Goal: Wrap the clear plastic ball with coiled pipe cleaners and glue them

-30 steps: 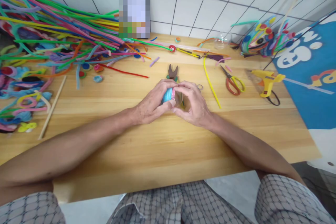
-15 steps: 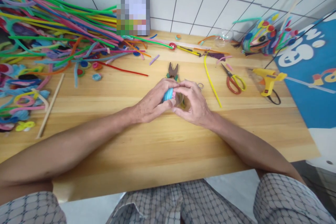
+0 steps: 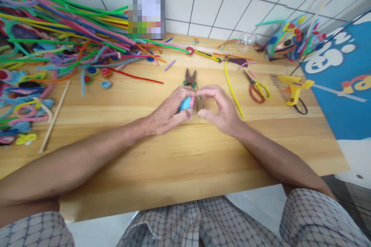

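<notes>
My left hand (image 3: 168, 112) is closed around a small blue and pink pipe-cleaner ball (image 3: 185, 104) in the middle of the wooden table (image 3: 179, 154). My right hand (image 3: 220, 110) sits just to its right, fingers curved and spread, thumb and fingertips beside the ball's right side; it is slightly blurred. Something clear and rounded shows between the two hands, too hidden to name. A pair of pliers (image 3: 190, 78) lies just behind the hands.
A big heap of coloured pipe cleaners (image 3: 58, 34) fills the back left. A long yellow pipe cleaner (image 3: 232, 88), red-handled scissors (image 3: 256, 88) and a yellow glue gun (image 3: 294, 87) lie to the right. A wooden stick (image 3: 55, 115) lies at the left.
My right hand has loosened and drawn a little to the right off the ball, fingers opening. My left hand keeps its hold.
</notes>
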The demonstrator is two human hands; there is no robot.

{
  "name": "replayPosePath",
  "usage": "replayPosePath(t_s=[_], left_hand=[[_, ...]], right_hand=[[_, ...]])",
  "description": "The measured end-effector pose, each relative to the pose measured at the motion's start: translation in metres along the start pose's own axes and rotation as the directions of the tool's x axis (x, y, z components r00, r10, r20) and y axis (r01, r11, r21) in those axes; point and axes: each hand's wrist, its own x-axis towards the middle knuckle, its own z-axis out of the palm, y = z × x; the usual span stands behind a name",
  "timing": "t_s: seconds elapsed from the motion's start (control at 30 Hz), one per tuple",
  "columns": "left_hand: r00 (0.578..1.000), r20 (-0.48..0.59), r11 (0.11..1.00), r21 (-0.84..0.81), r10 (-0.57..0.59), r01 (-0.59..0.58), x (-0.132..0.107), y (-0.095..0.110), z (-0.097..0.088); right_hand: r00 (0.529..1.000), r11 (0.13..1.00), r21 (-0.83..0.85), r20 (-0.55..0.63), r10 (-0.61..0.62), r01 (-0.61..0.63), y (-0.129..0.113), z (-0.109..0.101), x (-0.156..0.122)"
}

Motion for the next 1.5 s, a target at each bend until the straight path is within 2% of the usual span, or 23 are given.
replayPosePath(t_s=[0.07, 0.13, 0.17, 0.23, 0.33, 0.4, 0.47, 0.53, 0.6, 0.67, 0.83, 0.9, 0.97, 1.07, 1.13, 1.2, 1.33, 1.5], left_hand=[[1.000, -0.002, 1.000, 0.008, 0.003, -0.003, 0.000, -0.001, 0.000], [1.000, 0.002, 1.000, 0.020, 0.002, -0.002, 0.000, -0.002, 0.000], [1.000, 0.004, 1.000, 0.027, -0.003, 0.002, 0.000, -0.002, 0.000], [1.000, 0.010, 0.999, 0.037, -0.012, 0.011, 0.000, -0.001, -0.001], [1.000, 0.008, 0.999, 0.036, -0.013, 0.012, 0.001, 0.000, -0.001], [1.000, 0.004, 0.999, 0.036, -0.007, 0.007, 0.001, 0.000, -0.001], [1.000, 0.006, 0.999, 0.037, -0.005, 0.005, 0.001, 0.000, -0.001], [1.000, 0.011, 0.999, 0.039, -0.007, 0.006, 0.000, -0.001, -0.001], [1.000, 0.014, 0.999, 0.036, -0.005, 0.004, 0.000, -0.002, -0.001], [1.000, 0.018, 0.999, 0.035, 0.003, -0.003, -0.001, -0.003, -0.002], [0.999, 0.038, 0.999, 0.049, 0.016, -0.018, -0.001, -0.004, -0.003], [0.999, 0.039, 0.999, 0.052, 0.014, -0.016, -0.001, -0.004, -0.004], [0.999, 0.040, 0.999, 0.053, 0.010, -0.012, -0.001, -0.003, -0.004], [0.999, 0.036, 0.998, 0.057, 0.005, -0.007, 0.000, -0.003, -0.003], [1.000, 0.026, 0.998, 0.060, -0.001, 0.000, -0.001, -0.003, -0.003], [1.000, 0.008, 0.998, 0.060, -0.005, 0.005, -0.001, -0.003, -0.001], [1.000, -0.025, 0.998, 0.067, 0.001, 0.000, -0.001, -0.003, 0.000], [0.999, -0.031, 0.996, 0.091, -0.007, 0.010, -0.001, -0.004, -0.001]], right_hand=[[0.972, 0.949, 0.268, -0.120, 0.202, -0.164, 0.001, -0.016, 0.010], [0.906, 0.834, 0.483, -0.169, 0.388, -0.268, 0.004, -0.035, 0.021], [0.884, 0.790, 0.531, -0.150, 0.443, -0.306, 0.005, -0.044, 0.025], [0.873, 0.760, 0.541, -0.092, 0.480, -0.361, 0.006, -0.062, 0.031], [0.904, 0.836, 0.380, 0.001, 0.428, -0.396, -0.001, -0.082, 0.030], [0.921, 0.918, 0.109, 0.130, 0.366, -0.381, -0.009, -0.090, 0.027], [0.895, 0.932, -0.230, 0.289, 0.341, -0.281, -0.015, -0.093, 0.024], [0.850, 0.857, -0.491, 0.375, 0.371, -0.157, -0.017, -0.091, 0.022], [0.827, 0.762, -0.641, 0.378, 0.416, -0.090, -0.016, -0.085, 0.021], [0.809, 0.702, -0.710, 0.378, 0.450, -0.059, -0.013, -0.076, 0.020], [0.784, 0.613, -0.790, 0.372, 0.496, -0.013, -0.009, -0.057, 0.019], [0.784, 0.618, -0.786, 0.377, 0.493, -0.010, -0.009, -0.054, 0.017], [0.799, 0.694, -0.720, 0.406, 0.443, -0.019, -0.011, -0.052, 0.015], [0.851, 0.842, -0.540, 0.445, 0.279, 0.006, -0.019, -0.049, 0.008], [0.852, 0.891, -0.447, 0.495, 0.172, 0.080, -0.026, -0.043, 0.002], [0.820, 0.888, -0.433, 0.558, 0.130, 0.154, -0.031, -0.036, -0.004], [0.771, 0.798, -0.555, 0.607, 0.193, 0.237, -0.032, -0.025, -0.012], [0.791, 0.710, -0.626, 0.590, 0.161, 0.322, -0.026, -0.016, -0.019]])
